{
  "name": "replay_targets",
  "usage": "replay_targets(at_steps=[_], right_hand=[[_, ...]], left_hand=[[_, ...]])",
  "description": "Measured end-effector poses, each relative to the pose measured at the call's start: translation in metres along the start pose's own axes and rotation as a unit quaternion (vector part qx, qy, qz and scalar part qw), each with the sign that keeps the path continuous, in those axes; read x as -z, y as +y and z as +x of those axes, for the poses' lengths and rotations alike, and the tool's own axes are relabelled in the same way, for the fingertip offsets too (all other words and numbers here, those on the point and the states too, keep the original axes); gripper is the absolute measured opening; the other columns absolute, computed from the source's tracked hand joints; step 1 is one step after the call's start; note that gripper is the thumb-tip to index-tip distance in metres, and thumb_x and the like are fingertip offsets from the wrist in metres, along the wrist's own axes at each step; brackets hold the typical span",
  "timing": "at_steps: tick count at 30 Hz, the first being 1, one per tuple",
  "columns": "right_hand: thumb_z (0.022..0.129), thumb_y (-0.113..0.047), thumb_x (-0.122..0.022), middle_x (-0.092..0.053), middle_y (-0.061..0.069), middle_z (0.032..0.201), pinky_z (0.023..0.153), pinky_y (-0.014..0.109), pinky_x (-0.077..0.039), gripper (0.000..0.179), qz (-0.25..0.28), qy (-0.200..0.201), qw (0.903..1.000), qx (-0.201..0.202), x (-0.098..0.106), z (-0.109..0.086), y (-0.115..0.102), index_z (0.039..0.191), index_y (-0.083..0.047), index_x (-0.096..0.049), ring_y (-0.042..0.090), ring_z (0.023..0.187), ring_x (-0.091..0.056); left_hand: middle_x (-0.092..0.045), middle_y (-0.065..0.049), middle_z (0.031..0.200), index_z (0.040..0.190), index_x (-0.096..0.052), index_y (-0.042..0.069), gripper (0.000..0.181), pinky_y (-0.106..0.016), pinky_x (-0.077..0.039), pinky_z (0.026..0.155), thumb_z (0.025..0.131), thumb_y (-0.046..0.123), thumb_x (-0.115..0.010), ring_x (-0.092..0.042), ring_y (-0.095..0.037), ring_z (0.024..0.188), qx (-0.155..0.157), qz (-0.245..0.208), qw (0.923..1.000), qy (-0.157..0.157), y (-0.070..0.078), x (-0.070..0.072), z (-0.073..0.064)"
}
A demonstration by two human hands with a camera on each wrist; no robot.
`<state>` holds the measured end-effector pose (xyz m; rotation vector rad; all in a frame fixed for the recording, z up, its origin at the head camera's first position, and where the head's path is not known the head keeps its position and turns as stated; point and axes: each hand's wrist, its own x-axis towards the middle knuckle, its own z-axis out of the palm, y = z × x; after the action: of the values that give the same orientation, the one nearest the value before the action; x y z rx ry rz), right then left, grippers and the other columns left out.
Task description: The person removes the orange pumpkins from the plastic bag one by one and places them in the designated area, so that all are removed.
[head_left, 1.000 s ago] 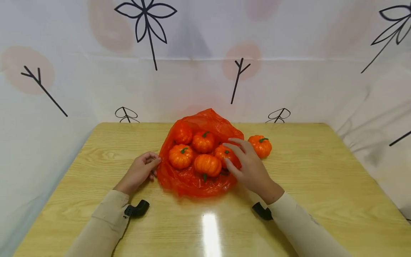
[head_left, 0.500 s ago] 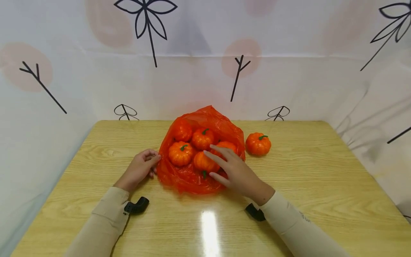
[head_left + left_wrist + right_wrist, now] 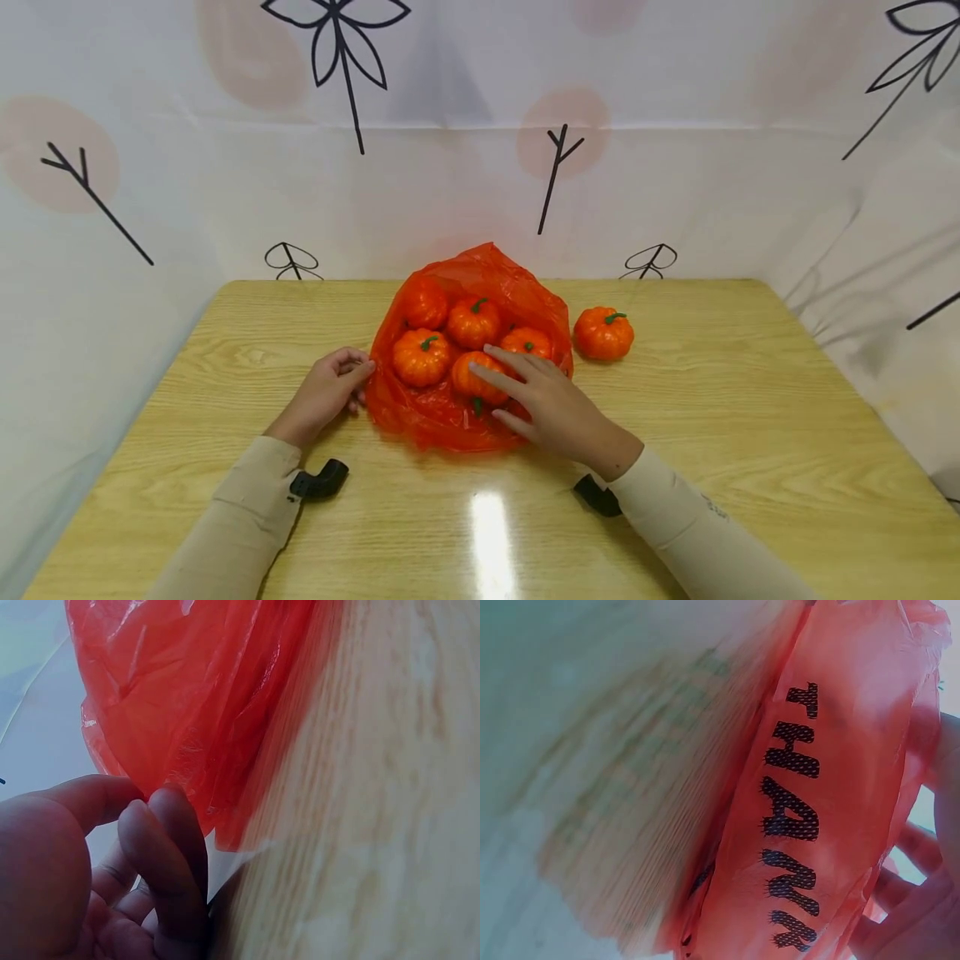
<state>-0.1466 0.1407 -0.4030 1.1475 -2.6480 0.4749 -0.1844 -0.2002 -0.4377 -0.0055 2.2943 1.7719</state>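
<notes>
A red plastic bag (image 3: 491, 268) lies spread open on the table, with several small orange pumpkins with green stems inside it. My left hand (image 3: 326, 396) pinches the bag's left rim; in the left wrist view its thumb and fingertips (image 3: 135, 814) meet at the film. My right hand (image 3: 551, 408) reaches over the bag's right side, fingers spread over the front pumpkin (image 3: 467, 379). Behind those fingers a right pumpkin (image 3: 528, 340) shows partly. In the right wrist view the bag's outer wall carries black THANK lettering (image 3: 791, 814), and the pumpkins are hidden.
One more pumpkin (image 3: 603, 335) sits on the wooden table (image 3: 735, 400), just outside the bag on the right. Light cloth with plant drawings (image 3: 450, 183) hangs behind the table. Black mounts stick out at both wrists, the left mount (image 3: 320, 481) lying close over the tabletop.
My right hand has moved left and down from the right pumpkin to the front pumpkin, then stayed nearly still. The pumpkin outside the bag has shifted slightly left. My left hand has stayed at the rim.
</notes>
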Motion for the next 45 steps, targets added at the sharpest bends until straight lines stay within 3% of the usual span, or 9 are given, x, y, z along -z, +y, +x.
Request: replay_targets(at_steps=[23, 33, 45], right_hand=[[0.087, -0.023, -0.08, -0.049, 0.012, 0.145, 0.104, 0.053, -0.049, 0.067, -0.017, 0.022, 0.9996, 0.005, -0.0025, -0.0012, -0.0008, 0.146, -0.023, -0.049, 0.033, 0.129, -0.054], [0.09, -0.026, -0.076, -0.046, 0.012, 0.153, 0.109, 0.056, -0.045, 0.061, -0.001, 0.003, 0.9996, -0.027, -0.0015, -0.0017, -0.004, 0.145, -0.021, -0.049, 0.033, 0.137, -0.05], [0.091, -0.027, -0.075, -0.054, 0.008, 0.144, 0.108, 0.053, -0.044, 0.052, 0.006, 0.013, 0.9979, -0.063, 0.0002, 0.0006, -0.0071, 0.137, -0.017, -0.053, 0.032, 0.131, -0.054]], left_hand=[[-0.061, 0.003, 0.084, 0.115, -0.054, 0.003, 0.03, -0.025, -0.054, 0.055, 0.102, 0.029, -0.059, -0.056, -0.012, 0.06, 0.0, 0.005, 1.0, 0.004, -0.0012, -0.0005, -0.0001], [-0.06, 0.002, 0.084, 0.116, -0.054, 0.002, 0.031, -0.026, -0.054, 0.055, 0.102, 0.03, -0.059, -0.056, -0.013, 0.06, -0.002, 0.007, 1.0, -0.001, -0.0032, -0.0004, 0.0003], [-0.06, 0.002, 0.085, 0.116, -0.054, 0.002, 0.032, -0.025, -0.054, 0.055, 0.102, 0.03, -0.059, -0.056, -0.013, 0.062, -0.005, 0.009, 0.9999, 0.001, -0.0021, -0.0006, 0.0002]])
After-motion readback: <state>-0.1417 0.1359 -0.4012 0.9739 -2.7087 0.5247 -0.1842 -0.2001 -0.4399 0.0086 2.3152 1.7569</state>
